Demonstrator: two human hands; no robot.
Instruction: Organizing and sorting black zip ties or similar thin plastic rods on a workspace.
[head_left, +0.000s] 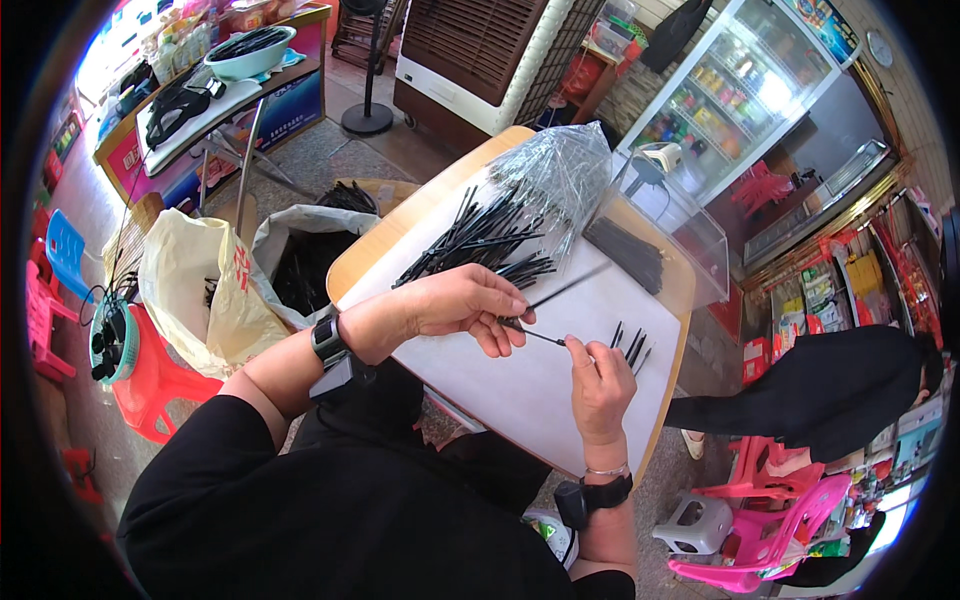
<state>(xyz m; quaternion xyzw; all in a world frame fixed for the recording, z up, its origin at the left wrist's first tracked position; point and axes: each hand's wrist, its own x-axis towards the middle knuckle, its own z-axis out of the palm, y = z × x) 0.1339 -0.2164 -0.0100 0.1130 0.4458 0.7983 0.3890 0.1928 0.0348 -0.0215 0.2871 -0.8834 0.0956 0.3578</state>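
Note:
My left hand (470,305) is closed in a pinch over the table (440,345). From its fingers a thin dark rod (570,286) slants up to the right. A second slim black rod (535,333) runs from the left fingertips to my right hand (600,385), whose thumb and fingers pinch its other end. Just beyond the right hand several short black rods (632,347) lie on the white tabletop. A loose heap of black rods (470,235) spreads past my left hand, partly under a clear plastic bag (555,165). What exactly the rods are, I cannot tell.
A bundle of thin dark rods (625,253) lies at the table's far right, near a clear plastic box (700,255). Left of the table stand a cream bag (195,290) and a sack of black pieces (305,270). A person in black (800,390) is at the right.

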